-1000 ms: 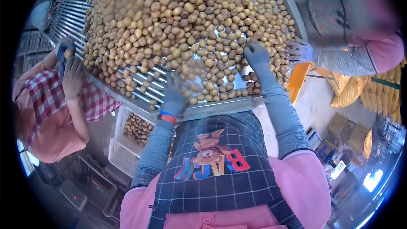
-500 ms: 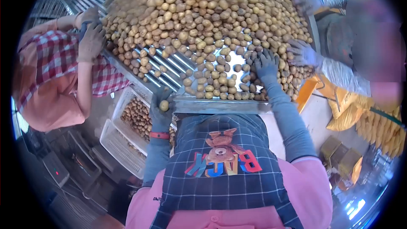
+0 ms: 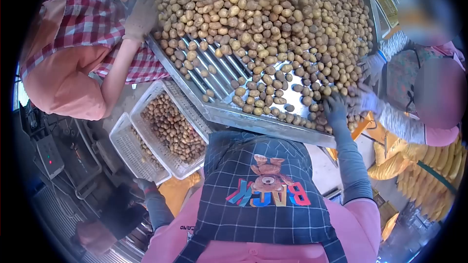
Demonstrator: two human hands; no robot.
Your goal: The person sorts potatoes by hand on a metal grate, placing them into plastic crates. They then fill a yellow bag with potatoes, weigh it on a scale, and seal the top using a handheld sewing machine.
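Observation:
My right hand [image 3: 335, 106], in a grey glove, rests with fingers apart on the potatoes [image 3: 273, 85] near the front right of a metal sorting table [image 3: 273, 127]. No potato is visibly gripped in it. Down at the left, my left hand [image 3: 145, 185] is low beside the near end of a white plastic crate [image 3: 118, 139]. Its fingers look stretched out, small and slightly blurred, and no potato shows in them. A second white crate [image 3: 189, 171] beside it holds many small potatoes [image 3: 173, 126].
A co-worker in a checked apron [image 3: 92, 17] stands at the left edge. Another co-worker's gloved hands [image 3: 363, 98] are close to my right hand. Metal slats [image 3: 214, 63] lie in the table's left part. Yellow sacks [image 3: 390, 163] are at the right; another person [image 3: 105, 224] is behind at lower left.
My left hand has moved from the table edge down and left to the crates; the potato it held is out of sight. My right hand remains among the potatoes. The view has shifted.

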